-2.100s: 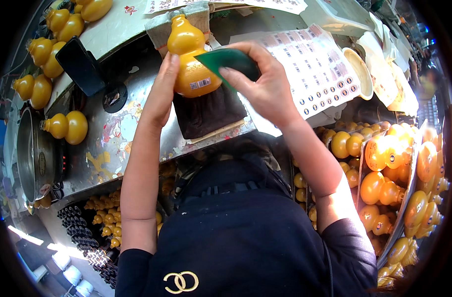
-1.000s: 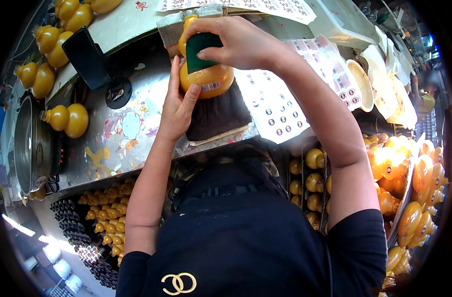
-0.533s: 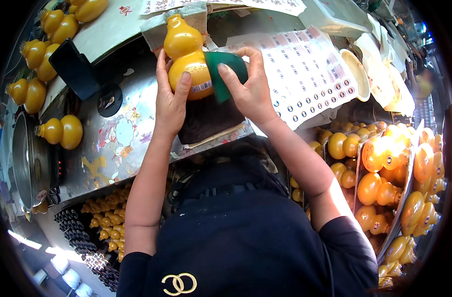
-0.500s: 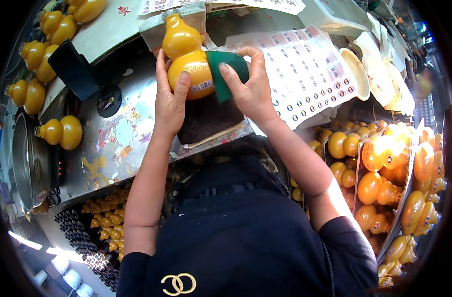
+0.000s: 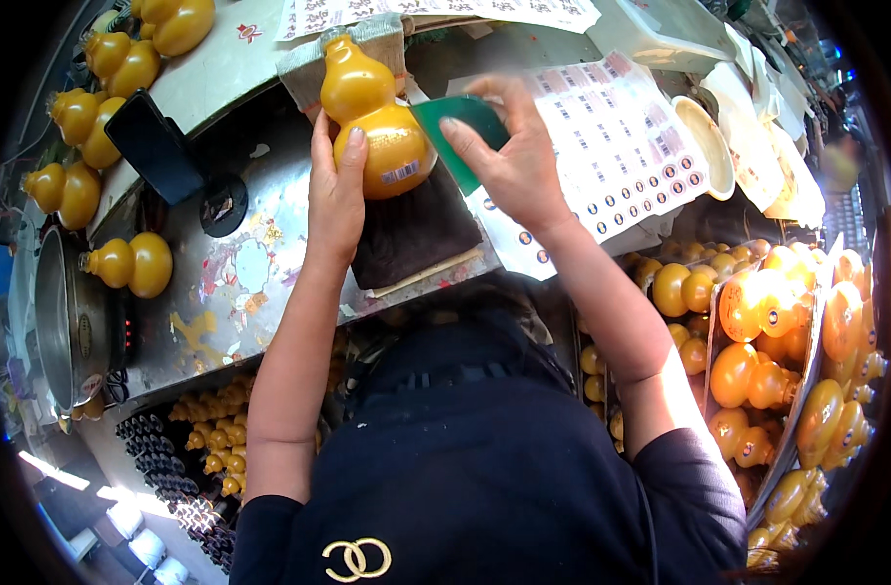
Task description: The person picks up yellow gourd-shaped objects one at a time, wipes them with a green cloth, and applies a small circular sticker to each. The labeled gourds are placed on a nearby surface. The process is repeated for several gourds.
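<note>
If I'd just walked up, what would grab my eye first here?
Probably the big glossy yellow gourd at the top centre, steadied by the left hand while the right hand presses a green pad against it. More gourds fill the trays on the right.

Counts: one yellow gourd [image 5: 375,127] upright in hand, one green scraper [image 5: 460,132], one dark cloth [image 5: 411,234] under it. Five loose gourds [image 5: 133,263] along counter's left edge and far corner. One phone [image 5: 155,146], one metal pot [image 5: 60,327], one sticker sheet [image 5: 611,146].
</note>
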A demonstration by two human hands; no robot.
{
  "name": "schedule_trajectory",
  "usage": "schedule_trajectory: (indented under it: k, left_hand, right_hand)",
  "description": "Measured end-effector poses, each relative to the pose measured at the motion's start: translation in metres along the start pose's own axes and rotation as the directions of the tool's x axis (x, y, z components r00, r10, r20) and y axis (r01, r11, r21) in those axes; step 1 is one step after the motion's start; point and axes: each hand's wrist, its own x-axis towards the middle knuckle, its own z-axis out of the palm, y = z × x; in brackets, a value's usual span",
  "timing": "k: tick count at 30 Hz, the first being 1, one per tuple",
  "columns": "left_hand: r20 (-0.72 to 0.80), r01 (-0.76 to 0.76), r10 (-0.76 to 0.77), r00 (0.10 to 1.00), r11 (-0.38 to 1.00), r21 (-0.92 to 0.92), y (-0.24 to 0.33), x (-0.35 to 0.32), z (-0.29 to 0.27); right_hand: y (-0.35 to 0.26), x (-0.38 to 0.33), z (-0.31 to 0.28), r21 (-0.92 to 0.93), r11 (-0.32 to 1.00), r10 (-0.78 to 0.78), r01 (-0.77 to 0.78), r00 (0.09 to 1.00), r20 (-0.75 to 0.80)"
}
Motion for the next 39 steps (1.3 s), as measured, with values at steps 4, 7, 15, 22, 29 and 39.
schedule_trajectory:
  k: [4, 7, 15, 22, 29, 39]
  left_hand:
    - [-0.029, 0.019, -0.019, 0.999, 1.000, 0.018, 0.008, -0.007, 0.007]
    - [-0.038, 0.032, -0.031, 0.999, 0.999, 0.018, 0.017, -0.009, 0.014]
    - [0.021, 0.180, -0.181, 0.983, 0.983, 0.025, 0.003, 0.021, -0.011]
    - [-0.032, 0.171, -0.174, 0.984, 0.981, -0.097, 0.006, 0.016, -0.026]
    - [0.172, -0.068, 0.025, 0.985, 0.967, 0.247, -0.002, -0.006, -0.024]
    - [0.239, 0.046, -0.129, 0.962, 0.945, 0.325, 0.021, -0.018, -0.038]
  right_hand:
    - [-0.015, 0.035, -0.003, -0.175, 0.933, -0.234, 0.315, 0.899, 0.370]
    - [-0.005, 0.057, 0.000, -0.246, 0.929, -0.149, 0.278, 0.886, 0.440]
    - [0.002, -0.002, 0.006, -0.316, 0.532, -0.713, 0.786, 0.617, 0.334]
    - [0.010, -0.045, 0.011, -0.295, 0.588, -0.607, 0.753, 0.652, 0.454]
    - [0.005, -0.042, -0.013, 0.190, 0.947, 0.238, -0.259, 0.963, 0.125]
    - [0.021, -0.018, 0.005, -0.079, 0.928, 0.367, -0.364, 0.854, 0.369]
